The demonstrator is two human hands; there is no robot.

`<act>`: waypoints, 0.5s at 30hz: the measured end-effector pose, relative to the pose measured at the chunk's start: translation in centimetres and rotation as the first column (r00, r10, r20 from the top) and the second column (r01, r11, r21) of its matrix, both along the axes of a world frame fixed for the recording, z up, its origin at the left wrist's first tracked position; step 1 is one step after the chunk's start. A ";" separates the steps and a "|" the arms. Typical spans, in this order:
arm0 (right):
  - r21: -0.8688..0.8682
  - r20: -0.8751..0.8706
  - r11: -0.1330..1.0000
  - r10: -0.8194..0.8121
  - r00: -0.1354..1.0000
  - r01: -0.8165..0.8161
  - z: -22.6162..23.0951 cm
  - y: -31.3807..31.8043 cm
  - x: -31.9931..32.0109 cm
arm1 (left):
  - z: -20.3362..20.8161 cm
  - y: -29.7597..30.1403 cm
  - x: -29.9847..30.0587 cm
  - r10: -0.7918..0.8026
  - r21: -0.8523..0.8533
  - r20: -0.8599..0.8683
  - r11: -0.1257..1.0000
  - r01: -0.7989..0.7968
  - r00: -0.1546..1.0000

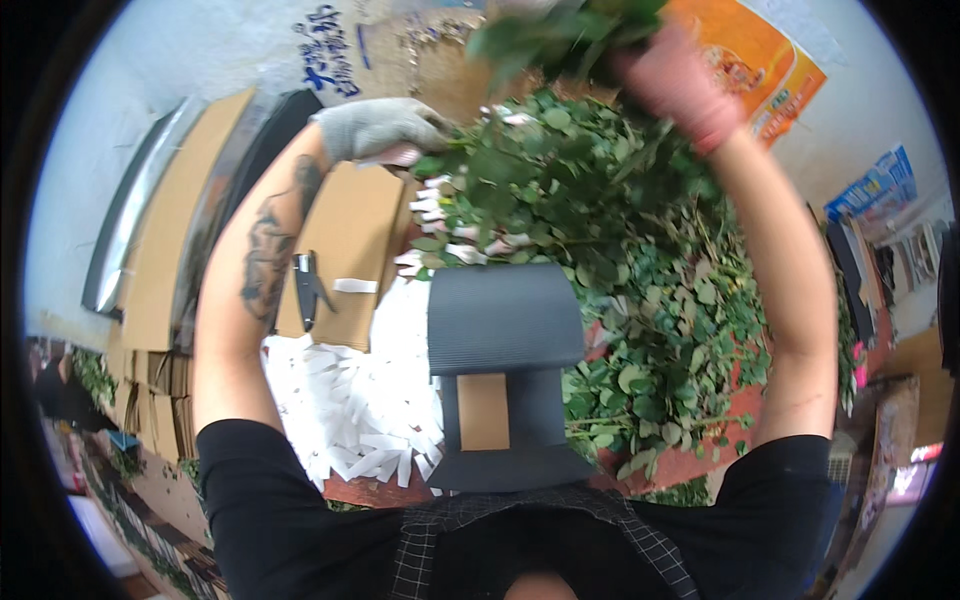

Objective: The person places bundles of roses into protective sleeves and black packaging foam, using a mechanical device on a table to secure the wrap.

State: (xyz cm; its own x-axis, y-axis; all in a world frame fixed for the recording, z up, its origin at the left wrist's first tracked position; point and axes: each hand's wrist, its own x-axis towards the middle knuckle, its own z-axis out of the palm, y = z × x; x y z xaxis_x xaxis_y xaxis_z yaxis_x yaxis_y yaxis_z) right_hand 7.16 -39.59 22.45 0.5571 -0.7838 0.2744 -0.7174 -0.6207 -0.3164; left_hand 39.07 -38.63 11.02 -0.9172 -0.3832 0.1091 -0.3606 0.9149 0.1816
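Stapler (304,284) on cardboard (350,225), left of foliage (560,190).

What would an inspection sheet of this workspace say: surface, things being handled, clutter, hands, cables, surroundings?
Surface: reddish worktop, largely covered.
Things handled: leafy stems heaped centre to right; a leafy bunch raised at the far side.
Clutter: loose white strips left of a ridged black sheet; black stapler on brown cardboard.
Left hand: grey-gloved, at the heap's far-left edge; grip unclear.
Right hand: pink-gloved, motion-blurred, holding the leafy bunch.
Cables: nothing seen.
Surroundings: orange poster on the wall; tall cardboard panel at left.
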 end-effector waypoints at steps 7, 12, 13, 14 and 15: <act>-0.035 0.169 0.852 0.520 0.837 -0.523 -11.4 -1.7 3.1 | -2.8 1.4 -1.1 0.531 0.559 -0.247 0.761 -0.328 0.811; 0.075 0.124 0.943 0.313 0.941 -0.324 -12.8 -1.6 3.4 | -0.3 2.3 -2.7 0.675 0.896 -0.187 0.415 -0.158 0.714; 0.080 0.137 0.951 0.287 0.948 -0.299 -11.5 -0.7 3.7 | 0.2 2.1 -2.0 0.679 0.939 -0.229 0.343 -0.026 0.697; 0.015 0.189 0.951 0.299 0.935 -0.308 -11.2 -1.4 3.1 | 1.2 1.8 -2.7 0.683 0.954 -0.227 0.298 0.018 0.694; -0.050 0.240 0.950 0.312 0.919 -0.309 -10.8 -2.4 2.3 | 2.1 1.6 -3.4 0.686 0.966 -0.222 0.250 0.061 0.693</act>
State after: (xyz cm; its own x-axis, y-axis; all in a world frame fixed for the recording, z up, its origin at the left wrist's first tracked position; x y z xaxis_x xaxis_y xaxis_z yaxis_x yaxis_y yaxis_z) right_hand 9.44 -42.03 11.61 0.6880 -0.5781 0.4388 -0.3905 -0.8045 -0.4476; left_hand 35.68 -37.08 13.16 -0.5803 -0.8000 -0.1524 -0.0631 -0.1424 0.9878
